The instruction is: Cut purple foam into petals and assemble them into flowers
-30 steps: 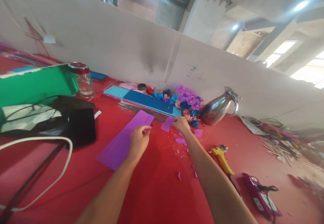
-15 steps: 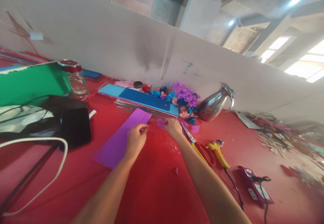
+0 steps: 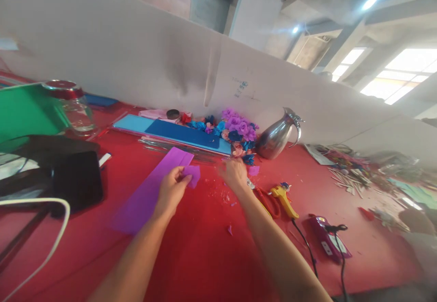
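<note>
Left hand (image 3: 170, 190) sits at centre frame, thumb and fingertips pinching a small purple paper piece (image 3: 193, 174) just off the near end of the long purple sheet (image 3: 150, 190), which lies flat on the red tabletop (image 3: 205, 252) and runs down toward the lower left. The cut piece is lifted a little, right beside the sheet's top edge.

Right hand (image 3: 235, 174) is just right of centre, low over the tabletop with its fingers curled loosely downward; it looks free of anything, though blur keeps me from telling for sure. Right beside it, toward the lower right, lie the scissors (image 3: 266, 199) with red handles, and next to them a yellow glue gun (image 3: 284, 197) with its cord trailing off to a purple box (image 3: 327, 243). Tiny purple scraps (image 3: 229, 230) dot the cloth.

Behind the hands: a blue sheet (image 3: 184, 133), a cluster of paper flowers (image 3: 235, 131) in purple, blue and pink, and a steel jug (image 3: 276, 135) against the white partition.

Judging by this, a petal piece is in hand and being readied. The next move would call for a steady pinch on that thin piece and a clean reach by the right hand to the tools just beside it, without sweeping the scraps.
</note>
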A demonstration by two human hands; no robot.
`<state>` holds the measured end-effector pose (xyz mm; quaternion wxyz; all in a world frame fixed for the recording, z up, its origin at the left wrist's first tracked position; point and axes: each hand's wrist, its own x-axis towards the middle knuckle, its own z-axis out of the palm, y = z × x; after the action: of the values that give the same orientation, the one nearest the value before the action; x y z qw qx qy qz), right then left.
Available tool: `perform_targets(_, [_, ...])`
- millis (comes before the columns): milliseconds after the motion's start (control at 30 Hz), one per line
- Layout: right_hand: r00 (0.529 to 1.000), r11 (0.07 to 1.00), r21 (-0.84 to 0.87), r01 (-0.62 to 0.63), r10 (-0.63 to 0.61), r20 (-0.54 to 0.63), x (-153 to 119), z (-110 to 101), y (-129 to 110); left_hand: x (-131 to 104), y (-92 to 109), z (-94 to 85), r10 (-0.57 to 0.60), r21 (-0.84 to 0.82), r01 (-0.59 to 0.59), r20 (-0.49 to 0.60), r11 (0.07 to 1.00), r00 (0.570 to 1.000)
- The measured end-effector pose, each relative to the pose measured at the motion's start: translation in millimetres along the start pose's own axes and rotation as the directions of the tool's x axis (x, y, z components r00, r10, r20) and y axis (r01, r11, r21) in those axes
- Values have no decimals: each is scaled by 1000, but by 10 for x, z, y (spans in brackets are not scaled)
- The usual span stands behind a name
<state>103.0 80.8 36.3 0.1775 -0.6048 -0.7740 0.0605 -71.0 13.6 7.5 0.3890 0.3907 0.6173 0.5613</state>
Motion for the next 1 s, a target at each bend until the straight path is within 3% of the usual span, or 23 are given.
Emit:
perform_targets(167, [992, 978, -179, -104, 90, -83, 202, -9, 242, 4, -35, 9, 62, 147, -57, -26, 987, 998])
perform_targets(433, [989, 975, -205, -80, 53, -136, -96, 54, 94, 37, -162, 56, 100, 231, -103, 24, 967, 995])
perform_targets(667, [995, 945, -313, -93, 80, -56, 129, 13, 262, -18, -79, 27, 179, 311, -185, 47, 932, 983])
perform_targets(800, [993, 958, -271, -95, 70, -99, -10, -26, 143, -45, -10, 22, 174, 255, -179, 40, 950, 984])
perform_targets(867, [990, 983, -181, -41, 16, -138, -224, -6, -1, -61, 23, 39, 161, 208, -169, 54, 963, 985])
perform_targets(1000, [956, 970, -46, 239, -243, -163, -638, 95, -298, -92, 67, 77, 58, 112, -74, 135, 991, 989])
